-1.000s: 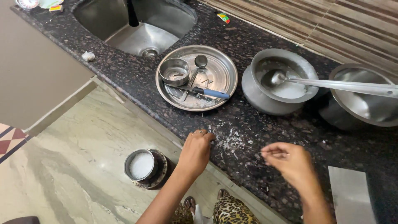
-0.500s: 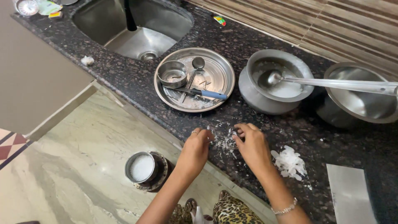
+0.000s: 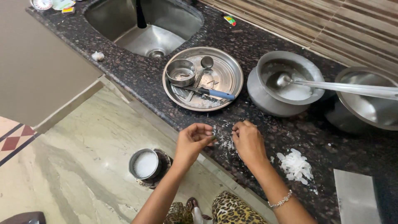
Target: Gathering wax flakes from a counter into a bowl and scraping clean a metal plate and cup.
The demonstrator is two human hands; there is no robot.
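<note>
White scraps [image 3: 226, 141] scattered on dark counter [image 3: 137, 79], lower centre, between both hands. Likely light, thin, brittle; best pinched at edges or swept. Left hand [image 3: 195, 139] cupped, fingers curled at counter edge. Right hand [image 3: 248, 139] fingers pressed together, raking scraps. Larger white pile [image 3: 295, 166] lower right; steel plate [image 3: 202, 79] above

We spot a small multicoloured wrapper [image 3: 229, 20] on the dark tabletop [image 3: 265, 137] behind the sink [image 3: 145, 25]. Far left corner: yellow-green packet [image 3: 64, 6], partly cropped. No signs, no screens.
</note>
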